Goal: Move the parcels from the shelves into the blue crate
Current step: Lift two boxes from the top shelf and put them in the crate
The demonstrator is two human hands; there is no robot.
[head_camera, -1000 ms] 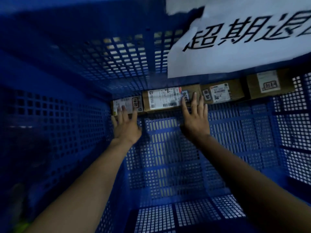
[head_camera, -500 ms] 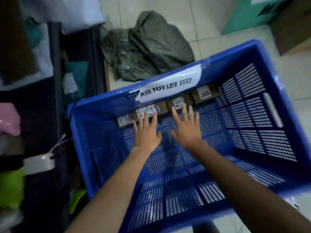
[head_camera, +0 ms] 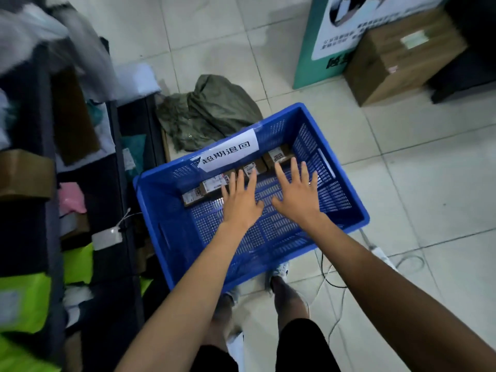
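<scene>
Blue perforated plastic crate [head_camera: 161, 224] sits on the pale tiled floor [head_camera: 402, 183] just beside the dark shelving [head_camera: 118, 167], probably parked there so each carry from shelf to crate is short. A white paper label [head_camera: 230, 153] with black characters is taped over its far wall. Inside, a row of small brown cardboard parcels [head_camera: 212, 185] lies tight against that far wall, end to end. That reads as deliberate packing, filling from one edge so later parcels are easy to add.

The left hand [head_camera: 240, 202] and right hand [head_camera: 298, 194] both hang over the crate, palms down, fingers straight and spread, gripping nothing (the left fingertips overlap the row in this view, but I cannot tell whether they touch a parcel). That posture suits a release or a last nudge into line rather than a pick.

On the shelves more wait: yellow-green plastic mailers [head_camera: 77, 261], a pink bag [head_camera: 71, 197], a brown cardboard box [head_camera: 24, 173]. The job looks only partly done.

The crated parcels are low, square-edged and rigid-looking, with white shipping labels facing up. They should slide and stack easily.
</scene>
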